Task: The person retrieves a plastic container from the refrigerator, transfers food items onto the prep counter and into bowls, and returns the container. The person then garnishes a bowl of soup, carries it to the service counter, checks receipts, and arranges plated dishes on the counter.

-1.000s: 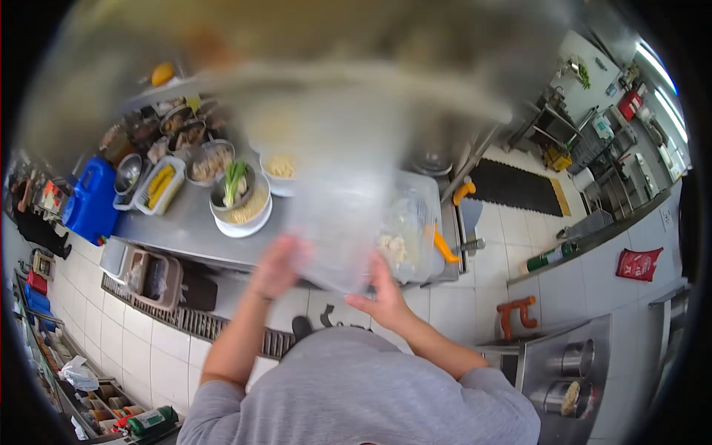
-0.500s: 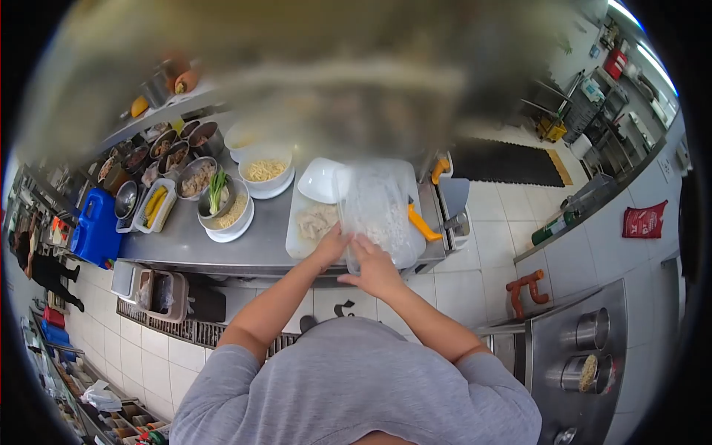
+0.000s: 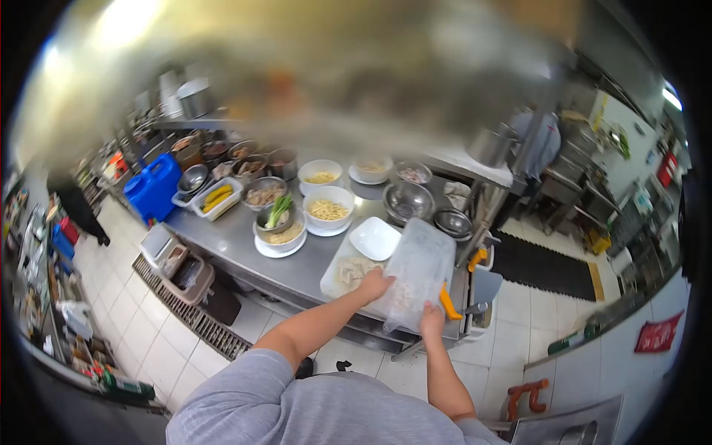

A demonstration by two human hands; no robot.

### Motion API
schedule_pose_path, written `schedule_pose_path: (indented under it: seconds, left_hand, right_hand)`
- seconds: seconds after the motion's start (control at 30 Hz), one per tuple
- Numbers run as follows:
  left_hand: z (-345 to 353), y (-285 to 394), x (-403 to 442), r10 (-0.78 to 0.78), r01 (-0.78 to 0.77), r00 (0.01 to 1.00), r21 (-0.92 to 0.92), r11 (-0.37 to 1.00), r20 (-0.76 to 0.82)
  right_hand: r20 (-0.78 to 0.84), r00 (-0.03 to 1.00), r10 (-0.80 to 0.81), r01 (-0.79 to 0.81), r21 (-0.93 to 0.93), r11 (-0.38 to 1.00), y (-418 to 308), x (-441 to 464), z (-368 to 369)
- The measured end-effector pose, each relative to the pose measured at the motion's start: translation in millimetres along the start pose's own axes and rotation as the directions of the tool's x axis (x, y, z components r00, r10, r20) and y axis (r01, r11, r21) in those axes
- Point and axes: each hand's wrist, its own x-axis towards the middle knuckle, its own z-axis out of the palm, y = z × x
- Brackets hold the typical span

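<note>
My right hand [image 3: 432, 320] grips the lower right corner of a cloudy, clear plastic container [image 3: 421, 256], which lies tilted over the right side of a white cutting board [image 3: 331, 285]. At its left edge my left hand [image 3: 376, 284] is closed, with the fingertips partly hidden against the container. Just left of that hand a heap of pale, raw-looking meat [image 3: 352, 271] rests on the board. A white square bowl [image 3: 374, 239] stands behind the meat. Beside the container, near my right hand, an orange handle [image 3: 449, 302] sticks out.
Bowls of pale strips [image 3: 328, 210] and a steel bowl with green onions [image 3: 278, 213] stand left on the steel counter [image 3: 222, 241]. Empty steel bowls [image 3: 408, 200] are behind the board. A blue jug [image 3: 153, 189] sits at the far left, bins [image 3: 189, 278] below.
My view has swung, showing more of the counter's back. My right hand has moved from lying on the container to its lower right corner. My left hand stays by its left edge.
</note>
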Motion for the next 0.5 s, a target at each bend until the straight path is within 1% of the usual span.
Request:
schedule_pose_path:
  seconds: [0.03,0.07,0.1,0.17,0.2,0.23,0.27,0.3,0.33,0.37,0.4,0.43,0.5]
  left_hand:
    - [-0.2,-0.8,-3.7,-0.003,0.005,1.0,-0.168,0.986,0.015]
    - [-0.1,-1.9,-7.7,0.004,0.006,1.0,-0.333,0.943,0.031]
    - [0.2,-3.7,-12.4,-0.015,0.018,1.0,-0.348,0.937,0.011]
    - [0.8,-7.3,-25.4,-0.015,0.041,0.998,-0.484,0.874,0.057]
    - [-1.7,-5.6,-39.7,-0.033,0.062,0.998,-0.592,0.803,0.06]
    - [-13.7,0.0,-59.2,-0.042,0.064,0.998,-0.602,0.796,0.05]
    - [-27.3,6.7,-83.5,-0.015,0.082,0.995,-0.71,0.699,0.1]
    - [-37.3,5.6,-98.0,0.022,0.104,0.989,-0.801,0.59,0.144]
    - [-38.5,-3.6,-107.7,0.017,0.096,0.991,-0.807,0.582,0.13]
    - [-41.0,-13.8,-117.8,0.013,0.093,0.992,-0.811,0.577,0.123]
    - [-46.2,-23.6,-130.0,-0.004,0.067,0.997,-0.828,0.557,0.078]
    - [-50.1,-35.5,-142.1,-0.022,0.04,0.999,-0.843,0.537,0.033]
    - [-56.4,-70.0,-164.5,-0.041,0.029,0.999,-0.866,0.499,0.009]
  right_hand:
    - [-0.055,0.997,-0.05,0.051,0.02,0.998,-5.8,-3.0,-2.2]
    - [-0.094,0.99,-0.107,0.112,0.046,0.993,-8.9,-10.9,-8.6]
    - [-0.074,0.989,-0.131,0.134,0.039,0.99,-15.9,-18.7,-16.7]
    - [-0.158,0.978,-0.138,0.175,0.252,0.952,-23.6,-29.8,-30.4]
    - [-0.144,0.977,-0.154,0.186,0.246,0.951,-24.1,-34.0,-36.9]
    - [-0.075,0.989,-0.131,0.148,0.315,0.937,-23.8,-37.0,-43.4]
    - [-0.005,0.994,-0.106,0.1,0.378,0.92,-26.0,-43.7,-49.7]
    - [0.003,0.993,-0.115,0.105,0.373,0.922,-38.8,-57.0,-56.2]
    - [0.192,0.981,-0.038,-0.105,0.678,0.727,-57.5,-73.2,-62.5]
    - [0.39,0.92,-0.036,-0.341,0.841,0.421,-70.0,-84.7,-64.4]
    - [0.6,0.789,-0.135,-0.54,0.781,0.313,-70.2,-89.7,-64.3]
    - [0.603,0.786,-0.139,-0.54,0.778,0.322,-74.3,-99.4,-57.4]
    - [0.569,0.804,-0.173,-0.426,0.753,0.501,-83.2,-123.6,-35.2]
